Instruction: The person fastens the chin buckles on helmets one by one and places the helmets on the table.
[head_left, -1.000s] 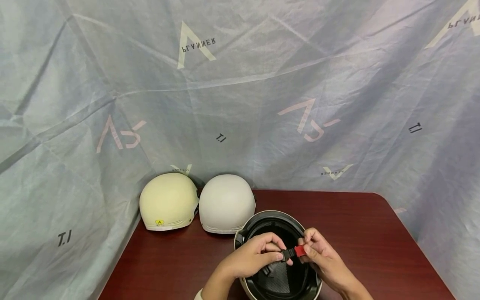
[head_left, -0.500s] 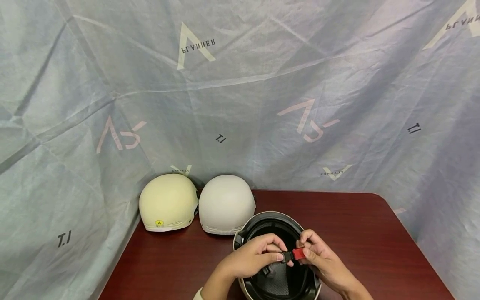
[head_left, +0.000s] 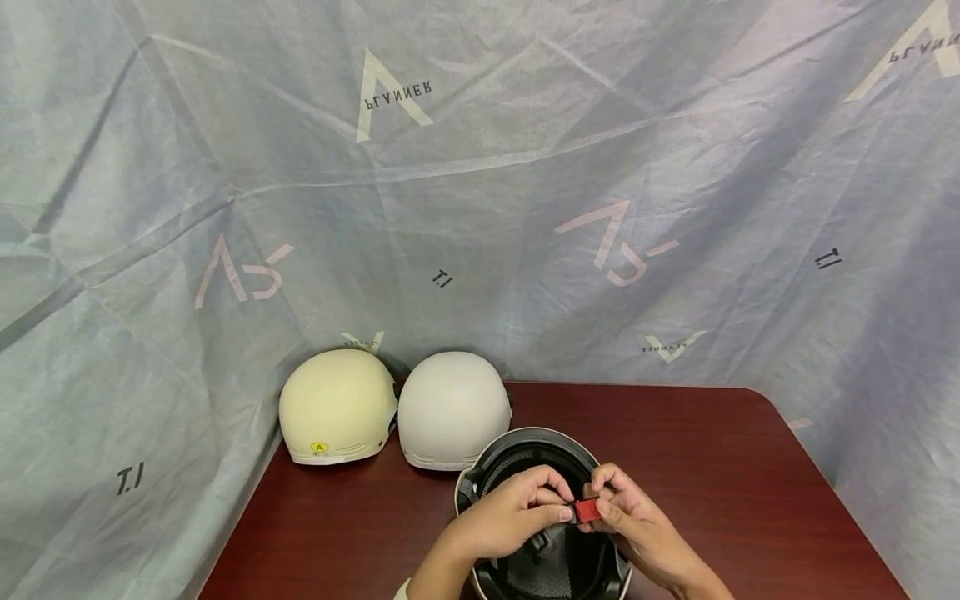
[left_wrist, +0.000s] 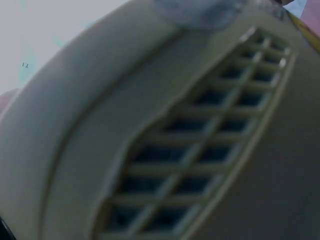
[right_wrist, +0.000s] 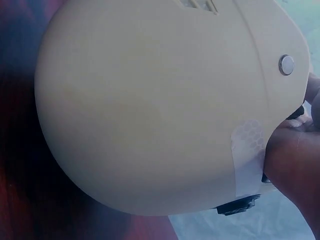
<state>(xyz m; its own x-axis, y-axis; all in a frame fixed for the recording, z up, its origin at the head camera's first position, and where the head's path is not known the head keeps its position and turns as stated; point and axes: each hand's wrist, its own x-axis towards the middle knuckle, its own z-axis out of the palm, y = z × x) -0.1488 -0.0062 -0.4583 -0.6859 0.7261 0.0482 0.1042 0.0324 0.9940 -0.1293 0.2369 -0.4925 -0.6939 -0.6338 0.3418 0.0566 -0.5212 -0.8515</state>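
An upturned helmet (head_left: 525, 458) with a black lining lies at the near side of the table, its opening facing up. Over this opening my left hand (head_left: 510, 517) pinches the black half of the chin strap buckle between thumb and fingers. From the other side my right hand (head_left: 637, 521) pinches the red half of the buckle (head_left: 587, 510), which sits right at the left fingertips and hides most of the black part. The left wrist view is filled by the pale helmet shell with its vent grille (left_wrist: 200, 135). Part of the right hand (right_wrist: 295, 165) shows beside the shell in the right wrist view.
A cream helmet (head_left: 337, 404) with a yellow sticker and a whitish helmet (head_left: 453, 408) stand side by side at the table's back left. Grey printed sheeting (head_left: 480, 208) hangs behind the dark red table (head_left: 697, 467).
My right hand has moved left with the red buckle half, closing up the stretch of black that showed between it and my left fingers. The upturned helmet has shifted slightly left and toward me.
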